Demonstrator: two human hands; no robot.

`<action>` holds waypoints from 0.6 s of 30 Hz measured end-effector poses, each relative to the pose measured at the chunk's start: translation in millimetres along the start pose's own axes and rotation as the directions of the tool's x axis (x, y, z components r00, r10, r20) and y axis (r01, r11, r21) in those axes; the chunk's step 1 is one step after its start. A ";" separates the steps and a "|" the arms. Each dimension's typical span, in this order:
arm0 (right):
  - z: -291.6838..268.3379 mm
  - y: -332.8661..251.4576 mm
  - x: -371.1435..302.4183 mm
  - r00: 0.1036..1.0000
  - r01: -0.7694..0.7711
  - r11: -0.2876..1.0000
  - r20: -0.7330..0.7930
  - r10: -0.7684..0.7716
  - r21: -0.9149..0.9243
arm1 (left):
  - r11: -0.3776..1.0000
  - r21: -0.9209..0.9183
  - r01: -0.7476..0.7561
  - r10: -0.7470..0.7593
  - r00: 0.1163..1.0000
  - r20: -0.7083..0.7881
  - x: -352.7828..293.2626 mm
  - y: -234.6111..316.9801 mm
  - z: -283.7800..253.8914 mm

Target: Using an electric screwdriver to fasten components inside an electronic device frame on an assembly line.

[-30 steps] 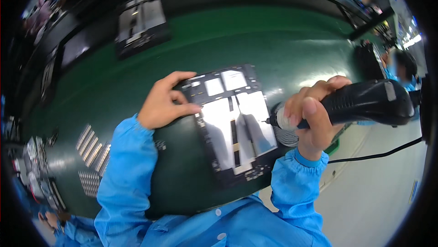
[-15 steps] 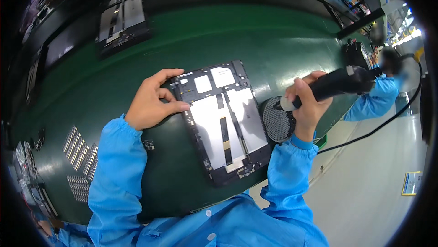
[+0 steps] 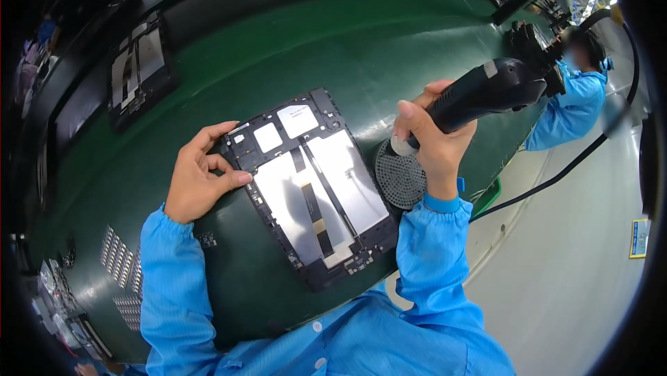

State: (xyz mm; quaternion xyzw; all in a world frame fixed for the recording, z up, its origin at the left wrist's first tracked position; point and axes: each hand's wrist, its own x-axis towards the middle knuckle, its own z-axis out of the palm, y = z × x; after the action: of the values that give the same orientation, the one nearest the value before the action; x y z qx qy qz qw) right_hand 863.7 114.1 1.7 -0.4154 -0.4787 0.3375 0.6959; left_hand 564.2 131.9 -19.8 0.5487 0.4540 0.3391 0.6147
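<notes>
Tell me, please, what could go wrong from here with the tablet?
The right hand holds the driver at the round dish; a bump might shift the dish. The silver panels of the tablet lie uncovered, so a slipping driver could scratch them. The left hand touches the tablet only at its upper left, so a push might turn it.

At ten o'clock, an open tablet-like device [image 3: 142,63] with silvery panels lies toward the far side of the green tabletop [image 3: 389,35]. Grids of small parts [image 3: 117,258] rest at eight, a jumbled heap [image 3: 59,289] farther out. Between two and three is a co-worker [image 3: 573,108] in blue; just past three, a green bin [image 3: 490,199] and, farther out, a yellow-edged sign [image 3: 638,239].
</notes>
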 end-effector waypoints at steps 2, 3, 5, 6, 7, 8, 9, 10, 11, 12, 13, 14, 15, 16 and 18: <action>-0.5 -0.5 -0.3 1.000 0.000 1.000 -0.004 0.000 -0.006 | 1.000 -0.008 0.007 -0.007 1.000 0.007 1.3 -0.9 0.3; 0.0 -1.1 -0.2 1.000 0.005 1.000 0.000 -0.005 -0.009 | 1.000 -0.004 -0.010 0.010 1.000 0.005 1.6 -2.2 0.3; -0.3 -0.7 -0.3 1.000 0.009 1.000 0.000 -0.009 -0.013 | 1.000 0.003 -0.025 0.025 1.000 0.008 1.6 -4.0 0.2; -0.6 0.1 0.0 1.000 0.010 1.000 0.007 -0.009 -0.017 | 1.000 0.005 -0.028 0.028 1.000 0.005 1.5 -4.3 -0.2; -0.6 0.6 0.3 1.000 0.010 1.000 0.014 -0.009 -0.021 | 1.000 0.007 -0.030 0.030 1.000 0.002 1.4 -4.2 -0.7; -0.4 0.8 0.4 1.000 0.010 1.000 0.010 -0.010 -0.020 | 1.000 0.010 -0.029 0.029 1.000 0.005 1.1 -3.7 -1.2; -0.8 0.7 0.3 1.000 0.011 1.000 0.016 -0.011 -0.027 | 1.000 0.004 -0.023 0.023 1.000 0.007 1.3 -3.7 -1.1; -1.3 0.8 0.2 1.000 0.012 0.999 0.022 -0.011 -0.034 | 1.000 -0.002 -0.017 0.017 1.000 0.009 1.6 -3.6 -0.6; -1.9 1.4 0.1 1.000 0.012 0.999 0.017 -0.012 -0.035 | 1.000 0.000 -0.016 0.016 1.000 0.014 2.0 -3.3 0.2; -2.3 1.8 0.2 0.999 0.023 0.999 0.031 -0.022 -0.034 | 1.000 -0.003 -0.007 0.007 1.000 0.007 2.0 -2.1 0.9; -2.6 2.1 0.3 0.999 0.033 0.999 0.044 -0.032 -0.033 | 1.000 -0.007 0.002 -0.002 1.000 0.000 2.1 -1.2 1.6; -2.4 1.5 0.6 0.999 0.033 0.999 0.040 -0.031 -0.033 | 1.000 -0.004 0.003 -0.003 1.000 0.004 2.5 -1.2 2.0; -1.6 0.3 0.7 0.999 0.022 0.999 0.037 -0.020 -0.032 | 1.000 -0.007 0.000 0.000 1.000 -0.003 2.6 -1.8 1.9; -1.2 -0.1 0.8 0.999 0.010 0.999 0.034 -0.009 -0.031 | 1.000 -0.010 -0.004 0.004 1.000 -0.009 2.9 -2.4 1.8; -1.2 1.7 2.0 0.999 0.020 0.999 0.040 -0.019 -0.030 | 1.000 -0.003 -0.013 0.013 1.000 -0.010 3.5 -3.3 1.6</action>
State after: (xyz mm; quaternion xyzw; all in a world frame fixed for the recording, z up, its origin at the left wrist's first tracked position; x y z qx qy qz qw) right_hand 865.3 116.3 0.7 -0.4143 -0.5015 0.3315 0.6834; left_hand 566.7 134.0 -23.7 0.5490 0.4530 0.3468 0.6109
